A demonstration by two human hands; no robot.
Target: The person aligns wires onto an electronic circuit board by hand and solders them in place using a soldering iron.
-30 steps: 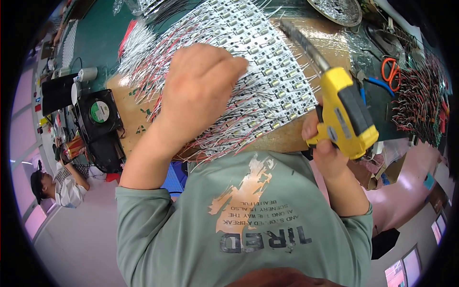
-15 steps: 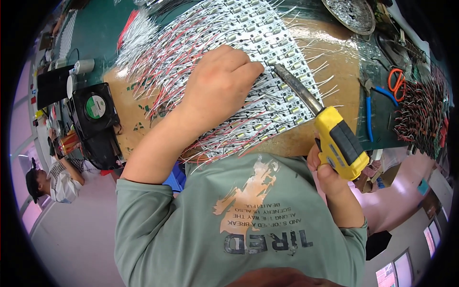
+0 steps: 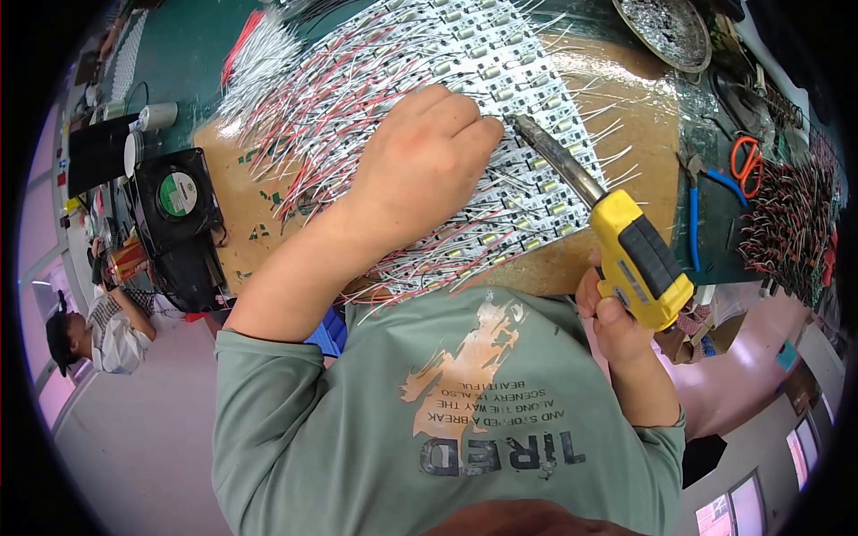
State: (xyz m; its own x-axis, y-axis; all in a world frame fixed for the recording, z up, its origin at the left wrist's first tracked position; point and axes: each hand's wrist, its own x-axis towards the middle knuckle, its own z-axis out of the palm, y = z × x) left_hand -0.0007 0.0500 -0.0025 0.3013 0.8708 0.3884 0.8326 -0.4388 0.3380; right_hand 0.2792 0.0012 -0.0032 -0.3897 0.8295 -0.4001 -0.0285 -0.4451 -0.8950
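A white panel of small circuit boards (image 3: pixel 554 207) lies in front of me, with rows of small components and many red and white wires (image 3: pixel 313 116) spreading from its left part. My left hand (image 3: pixel 429 156) rests over the middle of the panel, its fingers curled and pinched. Whatever sits between those fingertips is hidden beneath the hand. My right hand (image 3: pixel 617 313) is closed round the handle of a yellow and black pistol-shaped soldering iron (image 3: pixel 639 259). Its dark tip points up and left, just right of my left fingertips, at the panel; whether it touches a board I cannot tell.
Under the panel is a brown board (image 3: pixel 635 125). A black fan (image 3: pixel 176 195) stands at the left, near a white wire spool (image 3: pixel 158 118). Rightward lie a round metal dish (image 3: pixel 666 31), blue-handled pliers (image 3: pixel 693 214), orange-handled scissors (image 3: pixel 744 165) and a wired-board pile (image 3: pixel 786 228). Another person (image 3: pixel 103 335) sits far left.
My left hand has shifted slightly to the right over the panel. The soldering iron has moved very little, and my right hand keeps its hold on it.
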